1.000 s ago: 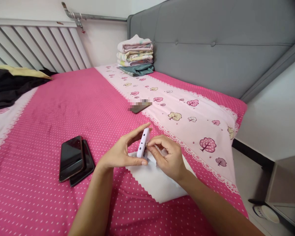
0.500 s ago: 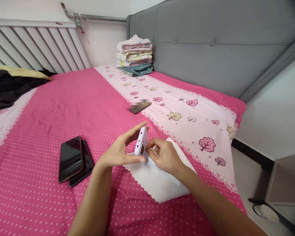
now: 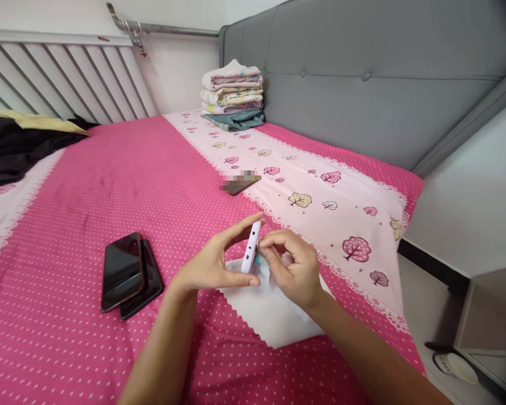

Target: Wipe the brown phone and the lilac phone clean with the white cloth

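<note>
My left hand grips a phone in a pale lavender case by its long sides, thumb below and fingers above. The phone stands tilted on edge, its end with small port holes facing me. Against the back of the case, my right hand is closed in a pinch of thumb and forefinger. Whatever it pinches is too small and hidden to name; a whitish bit with a teal spot shows just below. Under both hands a white cloth with a zigzag edge is spread on the bed.
Two dark phones lie overlapped, the upper phone left of my forearm. A dark flat object, partly pixelated, lies beyond my hands. Folded fabrics are stacked by the grey headboard. Dark clothing lies far left.
Both hands and the lavender phone have shifted slightly right. The phone has turned, so its back faces away from view more, and the right-hand pinch has risen a little along it.
</note>
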